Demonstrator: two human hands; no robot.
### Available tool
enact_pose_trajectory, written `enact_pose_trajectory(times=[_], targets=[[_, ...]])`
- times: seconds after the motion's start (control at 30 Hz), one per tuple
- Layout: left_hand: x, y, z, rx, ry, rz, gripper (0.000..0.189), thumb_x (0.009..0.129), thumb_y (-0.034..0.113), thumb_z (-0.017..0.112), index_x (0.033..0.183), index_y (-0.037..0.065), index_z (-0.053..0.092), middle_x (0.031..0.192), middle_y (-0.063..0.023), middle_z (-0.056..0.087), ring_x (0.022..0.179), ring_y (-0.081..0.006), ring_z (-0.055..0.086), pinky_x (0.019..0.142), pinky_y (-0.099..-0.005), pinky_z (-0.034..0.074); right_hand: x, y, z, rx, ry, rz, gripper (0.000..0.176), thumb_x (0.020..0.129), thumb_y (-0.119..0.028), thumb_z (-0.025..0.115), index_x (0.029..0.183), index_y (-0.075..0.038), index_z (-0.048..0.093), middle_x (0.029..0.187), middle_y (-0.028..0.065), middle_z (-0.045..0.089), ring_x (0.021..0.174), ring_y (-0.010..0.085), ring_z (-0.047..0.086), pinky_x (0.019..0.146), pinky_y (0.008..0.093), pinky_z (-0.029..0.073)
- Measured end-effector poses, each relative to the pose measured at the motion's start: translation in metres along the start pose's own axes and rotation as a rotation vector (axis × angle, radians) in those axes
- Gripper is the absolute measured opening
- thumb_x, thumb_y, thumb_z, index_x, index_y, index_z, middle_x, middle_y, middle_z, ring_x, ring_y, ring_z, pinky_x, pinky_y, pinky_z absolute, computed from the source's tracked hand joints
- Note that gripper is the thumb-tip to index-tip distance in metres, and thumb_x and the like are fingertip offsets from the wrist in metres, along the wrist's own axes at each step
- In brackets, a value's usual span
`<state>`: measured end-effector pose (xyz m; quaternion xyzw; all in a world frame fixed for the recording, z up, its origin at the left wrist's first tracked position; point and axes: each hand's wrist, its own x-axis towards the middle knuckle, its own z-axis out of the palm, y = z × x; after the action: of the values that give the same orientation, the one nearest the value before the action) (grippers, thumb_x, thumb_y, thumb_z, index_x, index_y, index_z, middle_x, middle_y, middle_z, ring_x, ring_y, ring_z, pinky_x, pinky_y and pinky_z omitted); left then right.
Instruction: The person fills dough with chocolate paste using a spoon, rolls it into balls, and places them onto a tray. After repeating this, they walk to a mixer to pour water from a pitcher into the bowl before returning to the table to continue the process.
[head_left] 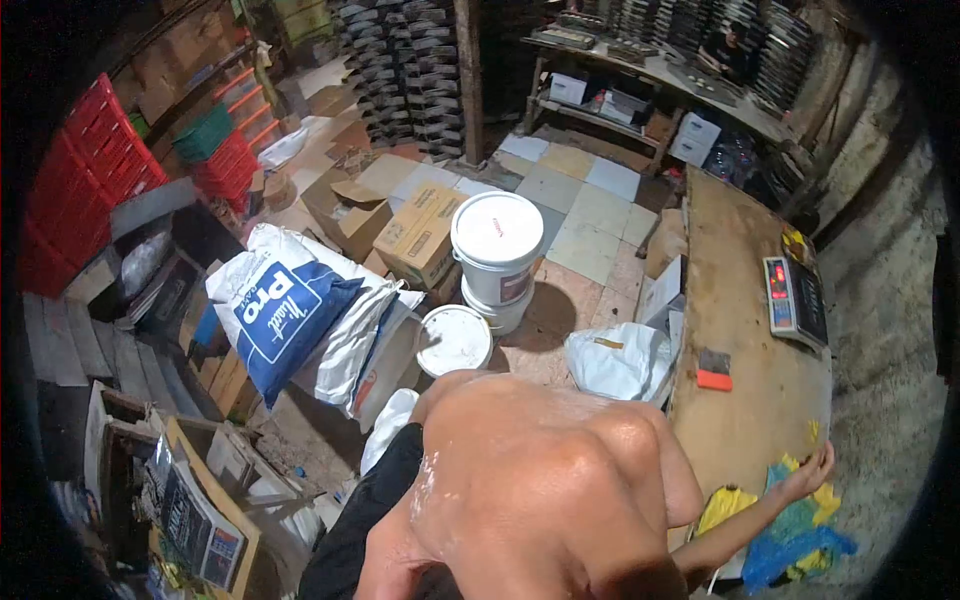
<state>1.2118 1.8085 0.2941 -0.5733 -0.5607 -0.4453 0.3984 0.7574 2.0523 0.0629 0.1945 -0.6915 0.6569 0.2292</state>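
Observation:
My right hand [808, 475] reaches out at the lower right, above the right edge of the wooden table. Its fingers look loosely bent and apart, with nothing visible in them. Just below it and around the forearm lie crumpled yellow, green and blue plastic bags [790, 545]. My left hand is out of view; only the upper part of that arm shows at the bottom edge. My bare torso, dusted with white powder, fills the lower middle and hides the floor beneath. On the table [735, 260] are a digital scale [795, 300] with lit red digits and a red-edged scraper [714, 370].
White lidded buckets [497, 235] stand stacked, with another bucket [454, 340] beside them. Left are printed sacks [290, 320], cardboard boxes [420, 232] and red crates [100, 150]. A white bag [620, 362] rests by the table. Behind, a person [728, 50] sits at a workbench.

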Motion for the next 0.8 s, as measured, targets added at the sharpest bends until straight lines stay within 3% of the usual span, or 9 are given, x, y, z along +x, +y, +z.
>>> enact_pose_trajectory(times=[0.1, 0.23, 0.33, 0.43, 0.53, 0.63, 0.7, 0.8], targets=[[-0.023, -0.015, -0.062, 0.039, 0.013, -0.018, 0.053, 0.088, 0.048, 0.059, 0.117, 0.004, 0.062, 0.068, -0.0131, 0.051, 0.053, -0.0205, 0.046, 0.055, -0.0341, 0.032, 0.015, -0.004, 0.102, 0.063, -0.196, -0.067, 0.027, 0.095, -0.019, 0.055, 0.118, -0.006, 0.059, 0.084, -0.0014, 0.052, 0.068, 0.0073, 0.042, 0.062, 0.0228, 0.035], [-0.049, -0.034, -0.154, 0.070, 0.016, -0.038, 0.051, 0.088, 0.047, 0.060, 0.115, 0.003, 0.061, 0.072, -0.0135, 0.052, 0.057, -0.0216, 0.048, 0.058, -0.0353, 0.034, 0.028, -0.010, 0.209, 0.100, -0.138, -0.020, 0.024, 0.095, -0.018, 0.056, 0.113, -0.002, 0.060, 0.073, -0.0016, 0.046, 0.064, 0.0070, 0.040, 0.058, 0.0235, 0.034], [-0.057, -0.051, -0.225, 0.074, 0.012, -0.046, 0.050, 0.088, 0.046, 0.060, 0.113, 0.003, 0.061, 0.075, -0.0137, 0.053, 0.060, -0.0224, 0.049, 0.061, -0.0363, 0.037, 0.056, 0.040, 0.256, 0.133, -0.209, 0.206, 0.025, 0.096, -0.017, 0.056, 0.114, -0.001, 0.060, 0.100, 0.0025, 0.058, 0.073, 0.0107, 0.043, 0.061, 0.0240, 0.038], [-0.069, -0.074, -0.287, 0.073, 0.015, -0.049, 0.049, 0.088, 0.045, 0.060, 0.112, 0.002, 0.061, 0.079, -0.0140, 0.054, 0.063, -0.0232, 0.051, 0.063, -0.0372, 0.039, 0.062, 0.069, 0.307, 0.035, -0.176, 0.233, 0.025, 0.094, -0.017, 0.057, 0.113, -0.001, 0.061, 0.105, 0.0035, 0.059, 0.077, 0.0117, 0.049, 0.059, 0.0235, 0.040], [-0.086, -0.101, -0.339, 0.060, 0.066, -0.067, 0.048, 0.089, 0.044, 0.060, 0.110, 0.001, 0.061, 0.082, -0.0143, 0.055, 0.066, -0.0241, 0.052, 0.066, -0.0381, 0.041, 0.057, 0.096, 0.340, -0.077, -0.162, 0.133, 0.024, 0.094, -0.019, 0.057, 0.109, -0.002, 0.062, 0.079, 0.0013, 0.053, 0.067, 0.0107, 0.046, 0.062, 0.0258, 0.040], [-0.108, -0.139, -0.382, 0.048, 0.147, -0.102, 0.047, 0.089, 0.043, 0.060, 0.109, 0.000, 0.061, 0.085, -0.0145, 0.056, 0.069, -0.0249, 0.053, 0.069, -0.0390, 0.043, 0.051, 0.111, 0.354, -0.544, -0.218, 0.016, 0.025, 0.091, -0.015, 0.058, 0.111, -0.001, 0.061, 0.107, 0.0113, 0.059, 0.095, 0.0201, 0.058, 0.079, 0.0302, 0.049], [-0.129, -0.167, -0.406, 0.060, 0.239, -0.154, 0.047, 0.089, 0.043, 0.060, 0.108, 0.000, 0.061, 0.087, -0.0147, 0.056, 0.071, -0.0254, 0.054, 0.070, -0.0396, 0.044, 0.064, 0.206, 0.326, -0.194, -0.488, -0.051, 0.025, 0.096, -0.018, 0.054, 0.113, -0.002, 0.062, 0.114, 0.0108, 0.061, 0.103, 0.0224, 0.059, 0.090, 0.0348, 0.049], [-0.171, -0.198, -0.423, 0.085, 0.456, -0.306, 0.045, 0.087, 0.043, 0.063, 0.109, 0.003, 0.061, 0.097, -0.0142, 0.057, 0.080, -0.0251, 0.055, 0.075, -0.0415, 0.046, 0.067, 0.335, 0.311, 0.427, -0.175, 0.502, 0.026, 0.097, -0.016, 0.051, 0.118, -0.002, 0.061, 0.110, 0.0084, 0.063, 0.100, 0.0192, 0.060, 0.085, 0.0331, 0.048]])
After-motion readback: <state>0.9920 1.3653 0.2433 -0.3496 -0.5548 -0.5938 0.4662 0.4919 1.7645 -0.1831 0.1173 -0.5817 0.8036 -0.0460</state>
